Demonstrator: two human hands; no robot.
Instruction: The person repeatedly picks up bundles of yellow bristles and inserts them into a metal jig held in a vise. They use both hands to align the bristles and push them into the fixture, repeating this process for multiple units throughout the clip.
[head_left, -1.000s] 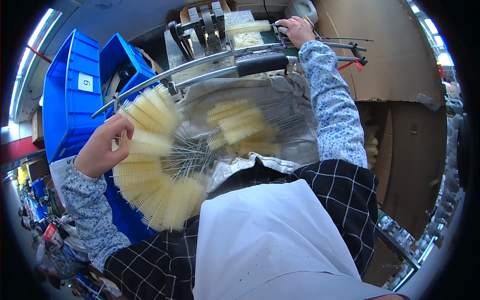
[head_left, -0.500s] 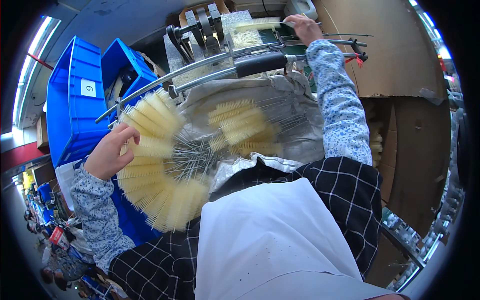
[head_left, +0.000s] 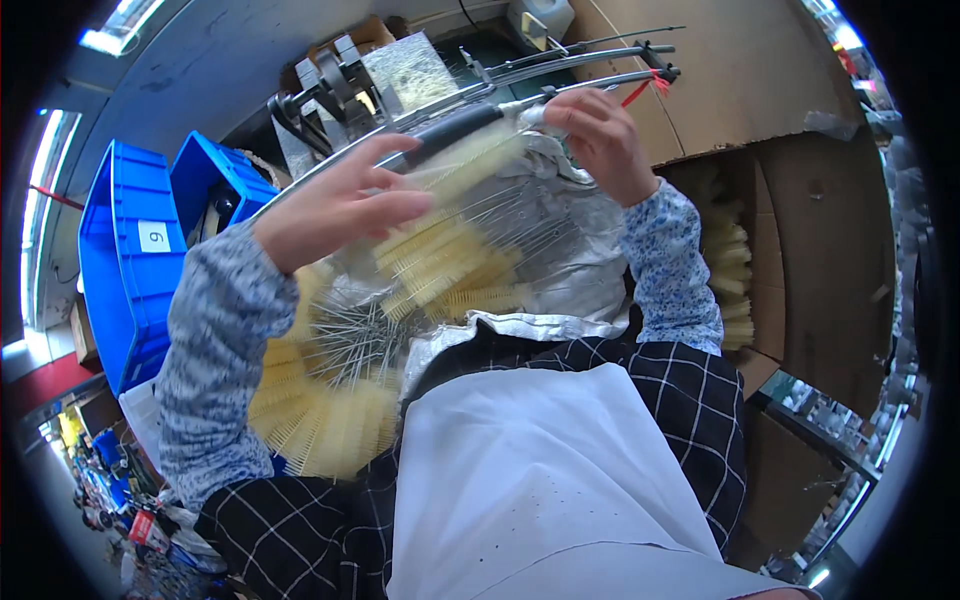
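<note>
My right hand [head_left: 603,142] is closed on the white end of a pale yellow bristle brush [head_left: 478,160], which is blurred by motion. The brush slants down to the left, over the metal rails' near side. My left hand [head_left: 345,205] hovers by its other end with fingers spread, apparently holding nothing. Below lies a bundle of similar brushes [head_left: 430,262] with thin wire stems on a grey cloth [head_left: 585,265]. More brushes [head_left: 335,425] fan out at the left, their wire stems [head_left: 355,340] meeting in the middle; my left forearm partly hides them.
A bench machine [head_left: 345,90] with metal rails and a dark padded bar [head_left: 455,132] stands ahead. A red ribbon [head_left: 655,82] hangs at the rail ends. Blue bins [head_left: 130,285] stand at left. A cardboard box [head_left: 770,250] at right contains brushes [head_left: 730,265]. A white jug [head_left: 545,18] is behind.
My right hand has brought the brush back from the machine's far side toward me. My left hand has left the brush fan and moved right and up toward it. The view has shifted slightly.
</note>
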